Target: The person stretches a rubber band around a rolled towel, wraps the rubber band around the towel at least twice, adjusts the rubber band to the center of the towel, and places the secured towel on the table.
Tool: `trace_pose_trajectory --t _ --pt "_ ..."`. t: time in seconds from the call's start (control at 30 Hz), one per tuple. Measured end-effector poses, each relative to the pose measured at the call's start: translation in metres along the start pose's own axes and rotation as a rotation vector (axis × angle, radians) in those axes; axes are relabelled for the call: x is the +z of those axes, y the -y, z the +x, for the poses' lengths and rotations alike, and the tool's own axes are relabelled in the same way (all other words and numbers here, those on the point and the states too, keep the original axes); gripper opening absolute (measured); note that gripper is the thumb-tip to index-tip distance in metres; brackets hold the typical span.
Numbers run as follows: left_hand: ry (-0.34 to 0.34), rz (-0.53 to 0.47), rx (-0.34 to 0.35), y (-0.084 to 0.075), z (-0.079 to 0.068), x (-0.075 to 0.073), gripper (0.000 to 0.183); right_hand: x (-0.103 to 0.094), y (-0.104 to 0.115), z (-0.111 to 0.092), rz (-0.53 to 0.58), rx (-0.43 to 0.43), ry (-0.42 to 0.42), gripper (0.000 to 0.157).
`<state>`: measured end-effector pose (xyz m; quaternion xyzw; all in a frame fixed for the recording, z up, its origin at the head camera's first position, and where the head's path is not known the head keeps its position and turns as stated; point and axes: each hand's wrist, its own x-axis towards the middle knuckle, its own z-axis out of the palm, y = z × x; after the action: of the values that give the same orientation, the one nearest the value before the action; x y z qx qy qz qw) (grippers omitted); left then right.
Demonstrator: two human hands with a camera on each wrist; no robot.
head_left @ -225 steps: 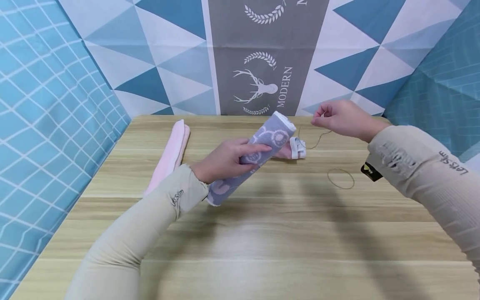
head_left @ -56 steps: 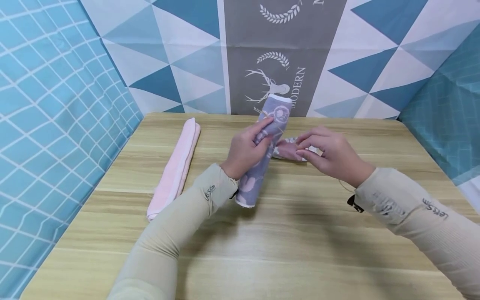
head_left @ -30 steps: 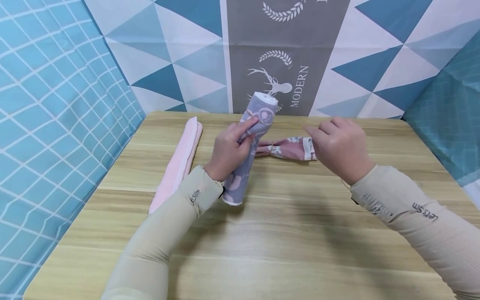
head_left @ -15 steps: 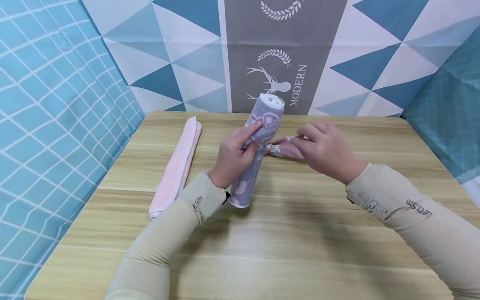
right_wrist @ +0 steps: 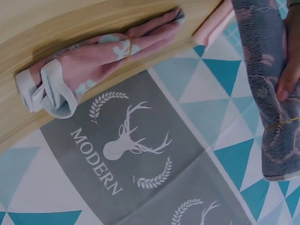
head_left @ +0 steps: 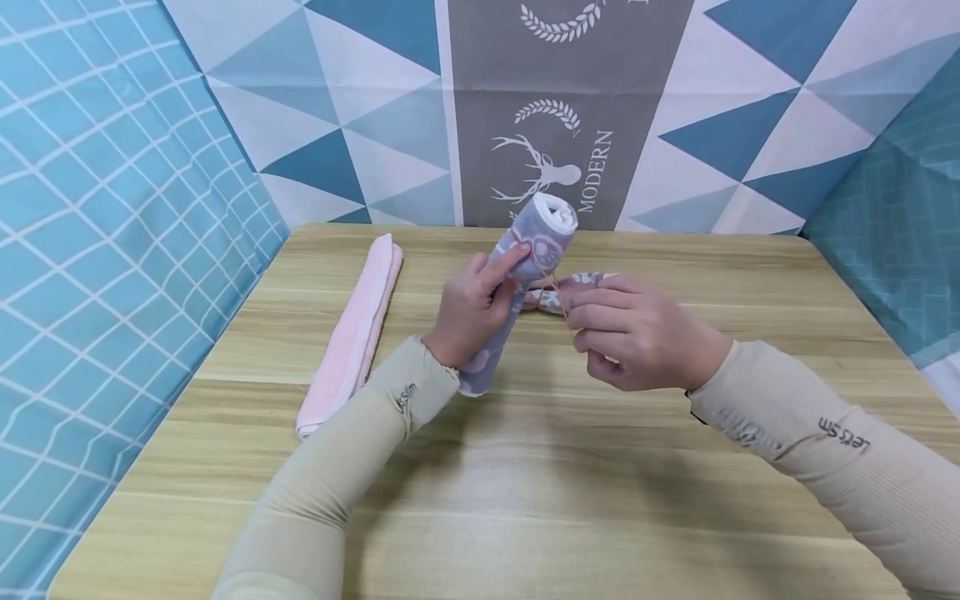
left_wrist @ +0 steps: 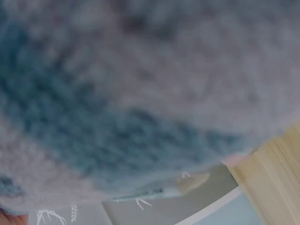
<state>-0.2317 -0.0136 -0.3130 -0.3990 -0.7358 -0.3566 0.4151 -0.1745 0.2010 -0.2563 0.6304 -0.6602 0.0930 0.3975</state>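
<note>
Left grip (head_left: 471, 308) clasps one purple roll (head_left: 546, 240), right grip (head_left: 641, 333) pinches one band (head_left: 558, 296); two pink towels (head_left: 348, 346) (right_wrist: 89, 63) lie on one table (head_left: 570, 508)

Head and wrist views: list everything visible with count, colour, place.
Rolled towel: 1, grey-purple, above the table
Stretched band: 1, yellowish, on the rolled towel
Bunched towel: 1, dusty pink, table's back
Second band: 1, yellowish, around the bunched towel
Folded towel: 1, pale pink, table's left
Table: 1, light wood, below
Wall coverings: 3, grey and blue behind, blue left, teal right
Sleeves: 2, beige, on arms
Left hand: 1, bare, gripping rolled towel
Right hand: 1, bare, pinching stretched band
</note>
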Motion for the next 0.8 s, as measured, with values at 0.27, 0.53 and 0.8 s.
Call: trace_pose_trajectory --t 0.27,0.53,0.8 --pt "0.036 0.03 -0.004 0.005 -0.001 0.0 0.035 -0.007 0.003 -0.005 -0.085 0.127 -0.053 0.035" --pt "0.051 0.025 -0.024 0.004 0.0 -0.001 0.036 -0.021 0.006 -0.007 -0.339 0.387 -0.045 0.02" --pt "0.039 0.006 0.031 -0.009 0.002 0.004 0.035 -0.022 0.02 0.003 -0.573 0.619 0.351 0.02"
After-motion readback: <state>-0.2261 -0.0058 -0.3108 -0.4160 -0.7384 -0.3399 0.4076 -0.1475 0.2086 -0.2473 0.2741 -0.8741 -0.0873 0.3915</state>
